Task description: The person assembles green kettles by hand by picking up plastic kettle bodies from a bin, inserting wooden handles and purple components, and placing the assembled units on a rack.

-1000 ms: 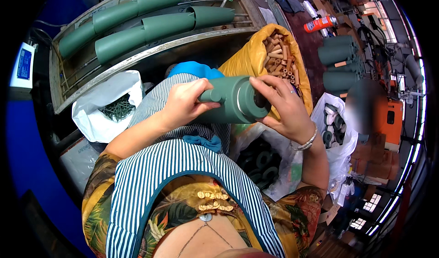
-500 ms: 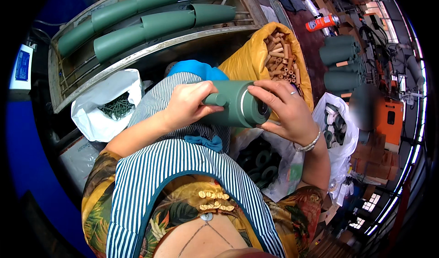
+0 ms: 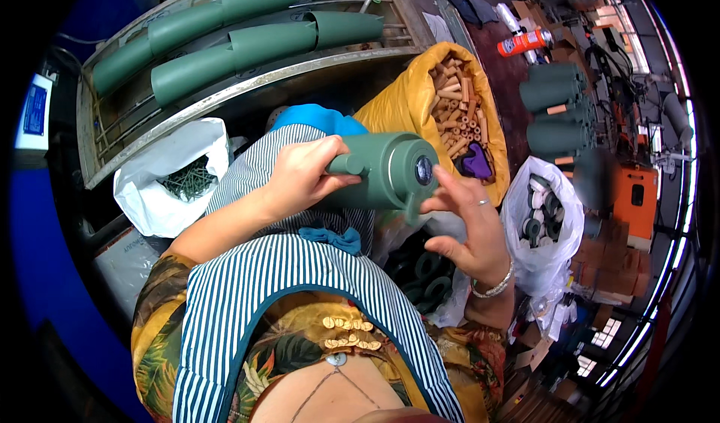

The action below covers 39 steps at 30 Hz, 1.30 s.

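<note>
A dark green thermos jug (image 3: pixel 375 172) lies on its side above my lap, its lid end toward the right. My left hand (image 3: pixel 304 169) is closed round the jug's handle. The green lid (image 3: pixel 409 162) has a round dark glossy disc (image 3: pixel 424 171) in its middle, and a small tab (image 3: pixel 412 207) sticks out at its near edge. Beside the lid is my right hand (image 3: pixel 474 226), fingers apart and thumb spread, gripping nothing. Its fingertips are close to the lid; whether they touch it I cannot tell.
A yellow bag (image 3: pixel 397 93) holds many tan tubes and a purple item (image 3: pixel 475 160). White bags hold green slim pieces (image 3: pixel 189 181) and round parts (image 3: pixel 541 211); another holds dark rings (image 3: pixel 431 273). Green shells (image 3: pixel 195 74) lie in a metal-framed tray (image 3: pixel 255 70). Green jugs (image 3: pixel 551 93) stand at right.
My right hand has let go of the lid and drawn back toward me, its fingers spreading. The lid's disc and tab now show. My left hand keeps its hold on the handle.
</note>
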Each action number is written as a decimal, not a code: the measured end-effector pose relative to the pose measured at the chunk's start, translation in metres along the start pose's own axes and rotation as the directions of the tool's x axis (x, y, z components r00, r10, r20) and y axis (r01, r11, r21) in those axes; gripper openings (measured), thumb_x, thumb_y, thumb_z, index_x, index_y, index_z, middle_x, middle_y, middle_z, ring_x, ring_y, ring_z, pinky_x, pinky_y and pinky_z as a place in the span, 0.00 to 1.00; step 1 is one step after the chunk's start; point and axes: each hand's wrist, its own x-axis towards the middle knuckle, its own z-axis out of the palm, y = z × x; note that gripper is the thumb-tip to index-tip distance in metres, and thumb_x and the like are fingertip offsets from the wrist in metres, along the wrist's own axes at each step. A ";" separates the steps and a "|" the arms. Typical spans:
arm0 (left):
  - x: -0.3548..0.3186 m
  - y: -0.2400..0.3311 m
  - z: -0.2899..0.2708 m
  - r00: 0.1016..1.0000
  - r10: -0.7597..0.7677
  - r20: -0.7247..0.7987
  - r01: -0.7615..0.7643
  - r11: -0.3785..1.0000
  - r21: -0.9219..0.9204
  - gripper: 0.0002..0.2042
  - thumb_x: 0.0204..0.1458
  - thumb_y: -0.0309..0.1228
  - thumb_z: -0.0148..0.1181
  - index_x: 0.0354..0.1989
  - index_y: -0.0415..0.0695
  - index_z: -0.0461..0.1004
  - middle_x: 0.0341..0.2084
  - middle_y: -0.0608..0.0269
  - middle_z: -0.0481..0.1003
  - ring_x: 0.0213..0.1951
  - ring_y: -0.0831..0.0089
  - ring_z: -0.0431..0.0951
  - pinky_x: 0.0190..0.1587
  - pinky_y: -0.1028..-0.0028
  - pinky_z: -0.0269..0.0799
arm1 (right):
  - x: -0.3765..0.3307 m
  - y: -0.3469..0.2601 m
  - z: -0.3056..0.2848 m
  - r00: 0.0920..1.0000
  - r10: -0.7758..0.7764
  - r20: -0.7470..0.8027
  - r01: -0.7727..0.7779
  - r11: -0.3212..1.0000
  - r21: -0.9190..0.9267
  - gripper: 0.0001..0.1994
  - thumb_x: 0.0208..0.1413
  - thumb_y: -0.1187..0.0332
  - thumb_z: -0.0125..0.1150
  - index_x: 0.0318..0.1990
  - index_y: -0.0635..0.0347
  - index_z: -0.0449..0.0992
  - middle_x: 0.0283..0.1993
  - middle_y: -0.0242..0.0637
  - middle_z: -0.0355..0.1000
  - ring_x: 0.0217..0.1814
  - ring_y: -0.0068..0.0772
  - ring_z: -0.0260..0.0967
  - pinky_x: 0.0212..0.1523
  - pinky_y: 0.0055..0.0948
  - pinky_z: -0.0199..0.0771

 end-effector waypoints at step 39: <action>0.047 -0.063 0.026 0.931 -0.352 0.096 0.339 0.932 0.126 0.10 0.50 0.10 0.52 0.37 0.37 0.74 0.35 0.56 0.74 0.33 0.64 0.78 0.36 0.72 0.73 | -0.066 0.180 -0.071 0.178 0.583 -0.792 -0.402 0.778 0.482 0.06 0.63 0.70 0.57 0.42 0.63 0.70 0.29 0.31 0.75 0.29 0.20 0.73 0.32 0.22 0.74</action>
